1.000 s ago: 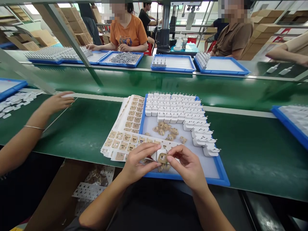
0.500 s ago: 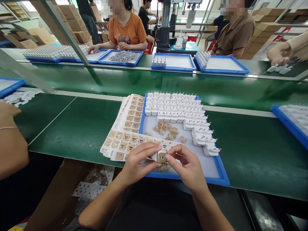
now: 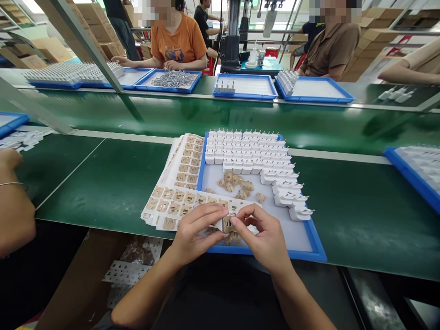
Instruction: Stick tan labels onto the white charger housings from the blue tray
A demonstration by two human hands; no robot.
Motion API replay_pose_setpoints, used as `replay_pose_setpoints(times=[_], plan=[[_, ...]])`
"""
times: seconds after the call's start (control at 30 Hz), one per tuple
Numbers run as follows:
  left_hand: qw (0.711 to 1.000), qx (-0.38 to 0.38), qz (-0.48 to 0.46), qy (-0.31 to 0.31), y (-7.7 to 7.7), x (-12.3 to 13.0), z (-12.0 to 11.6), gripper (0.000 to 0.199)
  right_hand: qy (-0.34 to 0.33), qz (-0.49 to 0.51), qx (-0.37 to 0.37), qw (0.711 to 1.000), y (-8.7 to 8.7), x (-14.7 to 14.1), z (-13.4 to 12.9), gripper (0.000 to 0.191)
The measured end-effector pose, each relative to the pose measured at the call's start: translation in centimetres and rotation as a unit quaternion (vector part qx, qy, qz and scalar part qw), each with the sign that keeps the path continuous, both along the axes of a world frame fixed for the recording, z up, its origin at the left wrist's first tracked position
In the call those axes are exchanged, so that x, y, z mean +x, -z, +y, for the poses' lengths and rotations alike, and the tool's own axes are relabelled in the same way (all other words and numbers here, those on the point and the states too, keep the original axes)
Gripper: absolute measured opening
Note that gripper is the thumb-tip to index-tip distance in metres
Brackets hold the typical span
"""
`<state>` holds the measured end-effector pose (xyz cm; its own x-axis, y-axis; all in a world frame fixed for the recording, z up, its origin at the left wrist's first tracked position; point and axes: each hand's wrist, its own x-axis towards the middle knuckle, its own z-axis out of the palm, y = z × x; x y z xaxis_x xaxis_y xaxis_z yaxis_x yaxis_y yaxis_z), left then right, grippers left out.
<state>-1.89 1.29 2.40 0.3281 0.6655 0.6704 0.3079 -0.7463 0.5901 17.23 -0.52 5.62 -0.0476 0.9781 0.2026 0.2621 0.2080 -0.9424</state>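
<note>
Between thumb and fingers, my left hand (image 3: 199, 229) holds a white plug piece (image 3: 227, 223) with a tan sticker on its face. The thumb and index finger of my right hand (image 3: 263, 233) pinch at the sticker's right edge. Both hands are over the near part of a blue-rimmed tray (image 3: 318, 240). White plugs (image 3: 245, 151) stand in rows across the tray's back and down its right side. Crumpled tan pieces (image 3: 235, 182) lie in its middle. Sheets of tan stickers (image 3: 187, 160) are stacked at the left, one lying across the tray's front left.
Another person's arm (image 3: 15, 201) is at the far left. Across the green belt (image 3: 192, 114) people sit behind more blue trays (image 3: 245, 87). A tray of white parts (image 3: 419, 169) stands at the right. Below the bench's front edge is a cardboard box (image 3: 79, 275).
The thumb and fingers of my right hand have shifted slightly on the sticker's face. Across the belt, a person's hand at the right has moved away from some white plugs.
</note>
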Motion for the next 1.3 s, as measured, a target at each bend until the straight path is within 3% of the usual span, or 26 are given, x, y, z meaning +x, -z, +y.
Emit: replay_pose_setpoints(times=[0.13, 0.27, 0.4, 0.53, 0.67, 0.8, 1.0, 1.17, 1.3], plan=[[1.0, 0.019, -0.016, -0.018, 0.2, 0.1, 0.0, 0.039, 0.039, -0.038, 0.033, 0.998, 0.6, -0.5, -0.2, 0.009], [0.998, 0.011, -0.043, -0.038, 0.7, 0.4, -0.3, 0.041, 0.022, 0.048, 0.004, 0.999, 1.4, -0.8, -0.5, 0.055], [0.996, -0.01, -0.072, -0.049, 1.1, 0.8, -0.6, 0.039, -0.044, 0.138, -0.03, 0.989, 2.4, -1.2, -0.6, 0.034], [0.994, 0.006, -0.09, -0.064, 1.7, 1.2, -0.9, 0.042, -0.043, 0.247, -0.049, 0.967, 3.6, -1.5, -0.4, 0.019], [0.993, 0.03, -0.094, -0.059, 2.2, 1.7, -0.8, 0.039, -0.013, 0.205, -0.019, 0.979, 3.6, -1.8, -0.5, 0.017], [0.992, 0.062, -0.086, -0.073, 2.1, 2.3, -0.6, 0.033, -0.015, 0.198, -0.013, 0.98, 3.3, -2.4, -0.8, 0.033], [0.991, 0.072, -0.08, -0.077, 1.8, 2.8, -0.9, 0.036, 0.028, 0.29, -0.007, 0.957, 3.6, -3.1, -0.5, 0.007], [0.99, 0.07, -0.088, -0.081, 2.0, 2.8, -1.0, 0.035, 0.014, 0.323, -0.051, 0.945, 4.0, -2.9, -0.7, 0.017], [0.988, 0.096, -0.086, -0.089, 2.1, 3.0, -0.9, 0.031, 0.009, 0.322, -0.044, 0.946, 3.9, -2.8, -0.9, 0.013]])
